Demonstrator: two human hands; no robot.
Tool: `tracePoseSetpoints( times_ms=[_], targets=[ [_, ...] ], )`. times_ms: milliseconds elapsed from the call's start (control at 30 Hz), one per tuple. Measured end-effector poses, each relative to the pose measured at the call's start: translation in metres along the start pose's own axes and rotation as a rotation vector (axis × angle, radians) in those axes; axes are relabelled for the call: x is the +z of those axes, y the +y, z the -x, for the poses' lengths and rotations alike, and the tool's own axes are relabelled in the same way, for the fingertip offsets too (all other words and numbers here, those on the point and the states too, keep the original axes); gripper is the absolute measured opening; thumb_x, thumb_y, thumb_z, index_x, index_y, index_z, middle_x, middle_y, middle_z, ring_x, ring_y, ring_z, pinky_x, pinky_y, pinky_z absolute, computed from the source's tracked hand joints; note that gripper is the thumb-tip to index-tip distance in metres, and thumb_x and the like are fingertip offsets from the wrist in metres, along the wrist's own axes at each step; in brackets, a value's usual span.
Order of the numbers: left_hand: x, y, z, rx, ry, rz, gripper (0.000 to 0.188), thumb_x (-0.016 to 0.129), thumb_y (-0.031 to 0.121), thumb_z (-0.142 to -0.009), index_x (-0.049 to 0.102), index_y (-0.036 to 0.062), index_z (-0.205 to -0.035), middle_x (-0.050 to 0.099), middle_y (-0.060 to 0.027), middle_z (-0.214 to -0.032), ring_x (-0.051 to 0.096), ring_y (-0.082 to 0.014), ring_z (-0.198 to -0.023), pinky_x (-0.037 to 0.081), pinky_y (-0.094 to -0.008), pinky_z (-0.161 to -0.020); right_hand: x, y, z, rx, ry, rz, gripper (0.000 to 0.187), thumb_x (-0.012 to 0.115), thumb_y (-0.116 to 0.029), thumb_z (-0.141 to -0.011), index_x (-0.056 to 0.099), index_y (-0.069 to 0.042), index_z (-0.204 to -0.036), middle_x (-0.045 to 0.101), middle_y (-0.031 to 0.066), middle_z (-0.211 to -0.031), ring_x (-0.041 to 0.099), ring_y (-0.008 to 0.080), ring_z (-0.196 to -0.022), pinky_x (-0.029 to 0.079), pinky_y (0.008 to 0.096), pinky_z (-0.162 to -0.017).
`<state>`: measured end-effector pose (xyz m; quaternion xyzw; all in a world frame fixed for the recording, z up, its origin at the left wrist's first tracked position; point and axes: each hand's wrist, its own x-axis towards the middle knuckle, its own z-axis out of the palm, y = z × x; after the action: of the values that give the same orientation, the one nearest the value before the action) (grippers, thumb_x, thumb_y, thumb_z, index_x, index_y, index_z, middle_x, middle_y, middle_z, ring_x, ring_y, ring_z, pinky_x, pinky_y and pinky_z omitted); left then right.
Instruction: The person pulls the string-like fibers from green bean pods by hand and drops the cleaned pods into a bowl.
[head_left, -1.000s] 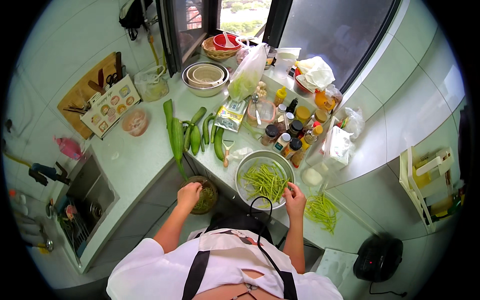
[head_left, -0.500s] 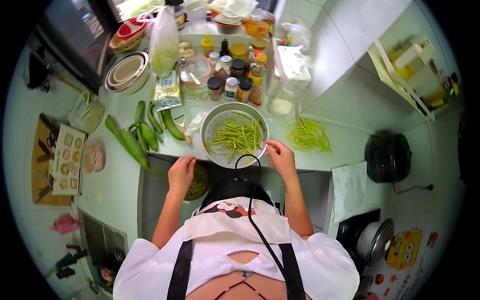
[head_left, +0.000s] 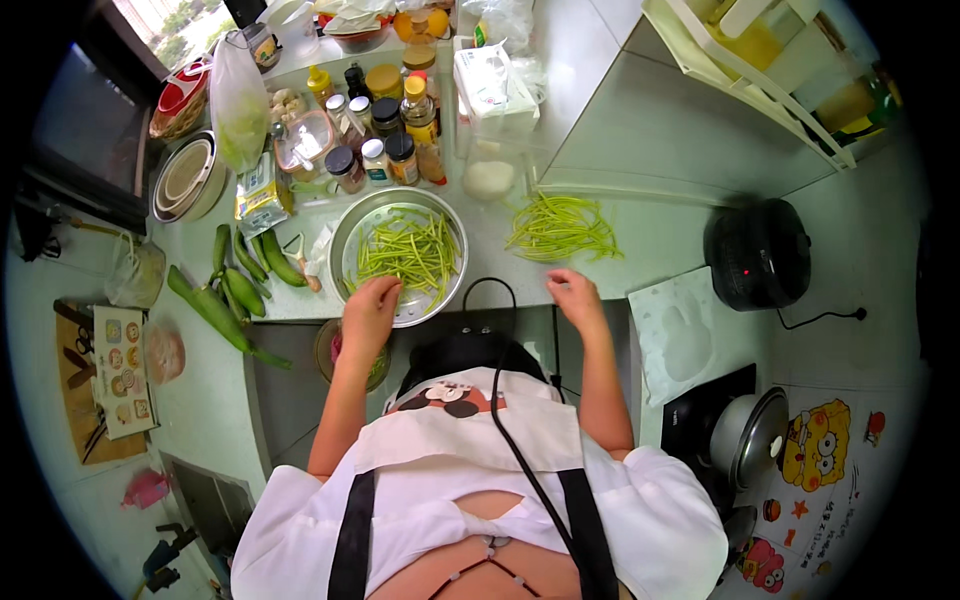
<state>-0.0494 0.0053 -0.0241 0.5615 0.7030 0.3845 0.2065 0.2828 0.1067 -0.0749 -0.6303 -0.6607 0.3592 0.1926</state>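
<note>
A round metal basin [head_left: 457,270] stands at the counter's front edge, with long thin green vegetable stems [head_left: 412,250] in it. My left hand [head_left: 370,308] is at the basin's near-left rim, fingers drawn together; anything between them is hidden. Right of the basin, a loose pile of the same kind of stems [head_left: 565,228] lies on the counter. My right hand [head_left: 576,297] is just in front of that pile, over the counter's edge, thumb and fingers closed in a pinch. Whether it holds a stem cannot be made out.
Long green gourds [head_left: 215,308] and a peeler [head_left: 308,272] lie left of the basin. Several seasoning jars [head_left: 373,160] stand behind it. A bin [head_left: 325,352] sits below the counter edge. A black cooker [head_left: 758,258] is at right. A black cable [head_left: 497,400] hangs before me.
The view has turned right. My left hand has gone from above the bin to the basin's near-left rim. My right hand has left the basin's right rim and moved right, toward the stem pile.
</note>
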Motion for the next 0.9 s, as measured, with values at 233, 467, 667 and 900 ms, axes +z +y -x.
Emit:
tracePoseSetpoints(
  times_ms=[233,467,667,900],
  targets=[
    [0.036,0.042,-0.003,-0.018,-0.014,-0.032,0.014,0.060,0.014,-0.083,0.065,0.0034,-0.092,0.063,-0.0150,-0.087,0.060,-0.0327,-0.079,0.047,-0.0377,-0.069,-0.030,0.039,-0.032,0.021,0.047,0.299,0.026,0.065,-0.019,-0.078,0.064,-0.010,-0.103,0.063,0.0107,-0.102,0.060,0.0293,-0.096,0.048,0.0395,-0.081],
    [0.042,0.061,0.003,-0.094,0.053,-0.042,0.015,0.059,0.014,-0.084,0.065,0.0037,-0.092,0.062,-0.0147,-0.086,0.060,-0.0320,-0.080,0.046,-0.0376,-0.069,-0.015,0.042,-0.067,-0.115,0.130,0.394,0.025,0.065,-0.017,-0.079,0.063,-0.012,-0.103,0.059,0.0097,-0.103,0.060,0.0312,-0.092,0.049,0.0424,-0.076],
    [0.047,0.062,0.036,-0.222,0.141,-0.071,0.014,0.059,0.015,-0.084,0.065,0.0043,-0.091,0.062,-0.0143,-0.085,0.060,-0.0313,-0.076,0.047,-0.0375,-0.068,0.004,0.066,-0.098,-0.257,0.140,0.493,0.025,0.064,-0.016,-0.079,0.061,-0.011,-0.104,0.056,0.0112,-0.105,0.058,0.0337,-0.091,0.049,0.0442,-0.074],
    [0.053,0.054,0.046,-0.177,0.224,-0.113,0.016,0.060,0.020,-0.084,0.067,0.0072,-0.092,0.064,-0.0117,-0.085,0.062,-0.0305,-0.078,0.049,-0.0376,-0.068,-0.030,0.066,-0.114,-0.502,0.155,0.396,0.013,0.065,-0.016,-0.076,0.065,-0.008,-0.087,0.062,0.0109,-0.091,0.059,0.0310,-0.085,0.047,0.0414,-0.071]
  ],
)
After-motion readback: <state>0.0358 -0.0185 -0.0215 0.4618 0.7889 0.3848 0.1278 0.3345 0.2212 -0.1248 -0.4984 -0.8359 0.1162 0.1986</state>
